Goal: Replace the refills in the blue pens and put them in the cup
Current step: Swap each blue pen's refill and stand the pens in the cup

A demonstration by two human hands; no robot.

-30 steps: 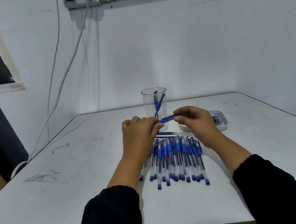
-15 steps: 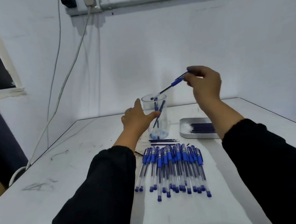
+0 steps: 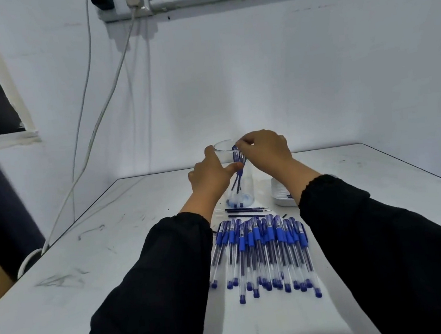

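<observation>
Steadying clear cup (image 3: 224,152) with left hand (image 3: 210,174), right hand (image 3: 265,152) pinching pen (image 3: 236,151) at rim

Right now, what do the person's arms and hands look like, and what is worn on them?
Both arms are covered by long, loose black sleeves, the left sleeve and right sleeve, each ending at the wrist in a gathered, slightly ruffled cuff. The left hand and right hand are bare: no gloves, rings, watch or bracelets show.
</observation>
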